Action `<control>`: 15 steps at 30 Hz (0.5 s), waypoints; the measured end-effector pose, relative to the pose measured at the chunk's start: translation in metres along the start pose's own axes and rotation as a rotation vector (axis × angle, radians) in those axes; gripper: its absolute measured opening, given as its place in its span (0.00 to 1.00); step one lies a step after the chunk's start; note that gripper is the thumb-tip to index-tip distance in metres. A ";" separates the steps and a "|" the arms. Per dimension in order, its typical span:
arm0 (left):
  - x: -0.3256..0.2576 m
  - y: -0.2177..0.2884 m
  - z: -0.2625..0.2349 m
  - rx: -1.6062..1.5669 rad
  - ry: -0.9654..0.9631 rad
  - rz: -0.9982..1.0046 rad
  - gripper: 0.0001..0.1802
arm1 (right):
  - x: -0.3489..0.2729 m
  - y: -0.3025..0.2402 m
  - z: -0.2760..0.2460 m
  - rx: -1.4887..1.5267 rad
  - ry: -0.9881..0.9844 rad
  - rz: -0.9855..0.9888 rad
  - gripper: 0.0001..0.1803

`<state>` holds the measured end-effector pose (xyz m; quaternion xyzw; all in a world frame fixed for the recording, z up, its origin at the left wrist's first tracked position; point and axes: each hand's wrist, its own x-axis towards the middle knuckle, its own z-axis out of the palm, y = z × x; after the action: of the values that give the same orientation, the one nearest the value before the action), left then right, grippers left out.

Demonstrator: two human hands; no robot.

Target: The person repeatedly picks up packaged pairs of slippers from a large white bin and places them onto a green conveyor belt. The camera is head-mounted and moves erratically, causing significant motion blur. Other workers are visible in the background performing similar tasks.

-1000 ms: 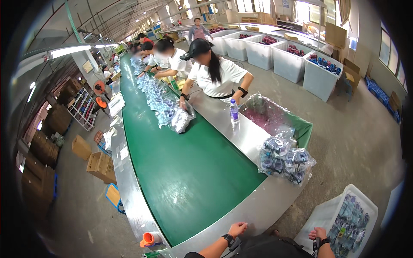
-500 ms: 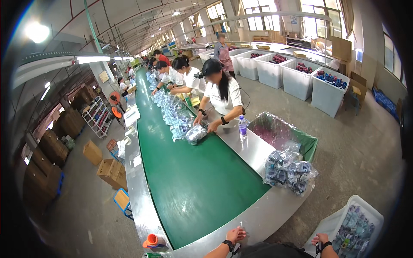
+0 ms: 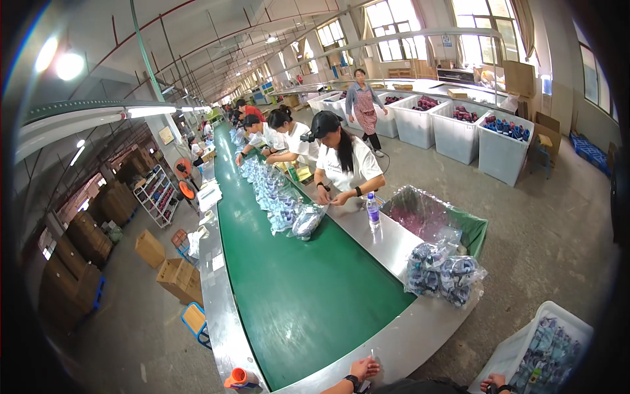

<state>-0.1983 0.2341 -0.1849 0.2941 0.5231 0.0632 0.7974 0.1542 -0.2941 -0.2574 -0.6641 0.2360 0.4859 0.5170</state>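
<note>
Factory packing hall. A long green conveyor belt (image 3: 308,289) runs between steel worktops (image 3: 394,243), with seated workers alongside. White bins (image 3: 502,141) and stacked cartons (image 3: 88,236) line the floor.

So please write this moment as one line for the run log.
left hand on metal table edge, touching small clear bag | right hand at white bin | green conveyor belt ahead

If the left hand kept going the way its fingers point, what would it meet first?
The left hand rests on the steel rim, fingers pointing up-right. Straight on, mostly bare rim, then probably the pile of bagged blue items, though depth is unclear.
</note>
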 end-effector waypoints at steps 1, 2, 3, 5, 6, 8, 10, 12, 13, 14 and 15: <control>0.000 -0.001 -0.001 -0.003 -0.005 0.003 0.21 | -0.004 0.000 0.002 0.041 0.011 0.011 0.20; 0.001 -0.001 -0.001 -0.007 -0.010 0.004 0.21 | -0.006 -0.001 0.004 0.082 0.022 0.024 0.21; 0.001 -0.001 -0.001 -0.004 -0.008 0.006 0.21 | -0.006 -0.001 0.006 0.122 0.035 0.037 0.23; 0.000 -0.002 -0.001 -0.005 -0.004 0.010 0.21 | -0.001 0.000 0.005 0.042 0.030 -0.027 0.27; -0.001 -0.002 0.000 -0.005 -0.005 0.009 0.21 | 0.004 0.002 0.004 -0.006 0.025 -0.059 0.30; -0.003 -0.002 0.000 -0.018 0.002 0.010 0.21 | 0.016 0.005 -0.003 0.011 -0.013 -0.036 0.33; -0.005 -0.001 0.001 -0.022 -0.001 0.014 0.22 | 0.027 0.007 -0.008 -0.003 -0.017 -0.029 0.34; -0.007 -0.001 0.001 -0.024 -0.007 0.016 0.23 | 0.033 0.006 -0.010 0.043 -0.078 -0.030 0.33; -0.007 -0.001 0.001 -0.025 -0.011 0.017 0.23 | 0.033 0.004 -0.010 0.071 -0.106 -0.031 0.32; -0.008 -0.001 0.000 -0.015 -0.002 0.011 0.23 | 0.032 0.003 -0.008 0.041 -0.052 -0.044 0.30; -0.008 -0.002 0.000 -0.029 -0.016 0.018 0.24 | 0.029 0.002 -0.006 0.057 -0.027 -0.008 0.29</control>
<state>-0.2026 0.2291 -0.1793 0.2877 0.5131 0.0755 0.8051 0.1671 -0.2943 -0.2840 -0.6436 0.2402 0.4858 0.5405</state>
